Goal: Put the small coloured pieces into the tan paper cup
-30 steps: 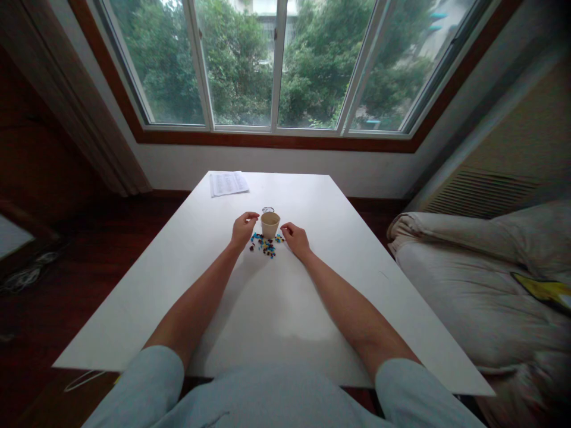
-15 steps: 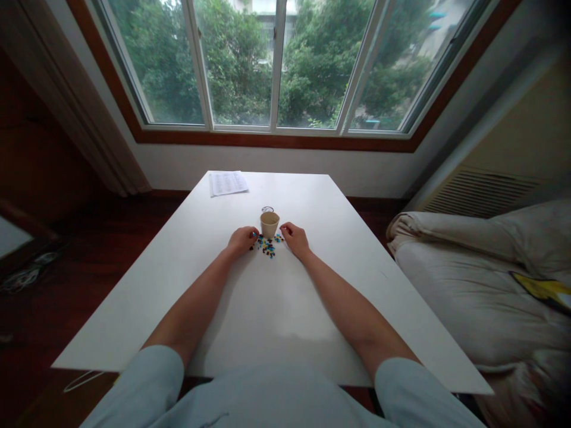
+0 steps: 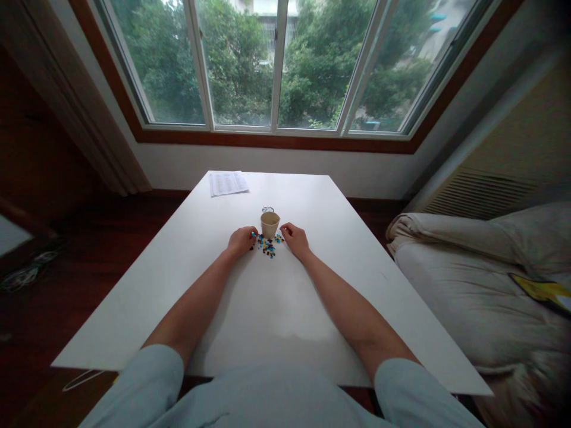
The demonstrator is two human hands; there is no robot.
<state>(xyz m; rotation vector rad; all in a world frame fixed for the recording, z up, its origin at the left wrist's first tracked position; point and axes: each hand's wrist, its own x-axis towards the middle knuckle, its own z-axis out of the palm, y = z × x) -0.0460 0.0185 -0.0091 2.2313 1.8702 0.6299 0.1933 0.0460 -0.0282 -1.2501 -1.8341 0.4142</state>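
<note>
A tan paper cup [image 3: 270, 228] stands upright on the white table. Small bead-like pieces [image 3: 268, 246] in blue, yellow, brown and black lie scattered in front of it and to both sides. My left hand [image 3: 241, 241] rests left of the cup, its fingers pinched together, with a small blue bead [image 3: 253, 234] showing at the tips. On the other side, my right hand [image 3: 296, 239] is close to the cup's right wall with thumb and fingers curled together. Whatever it may hold is too small to make out. Behind the cup, a thin dark loop [image 3: 267, 209] is partly hidden.
The white table [image 3: 276, 315] reaches toward the window wall. Printed sheets [image 3: 228, 183] lie at its far left corner. A padded beige sofa [image 3: 441, 285] stands along the right side, and a curtain [image 3: 102, 119] hangs at the left.
The left fingers have shifted very slightly, and a blue bead shows more plainly at their tips. The right hand and the cup look unmoved.
</note>
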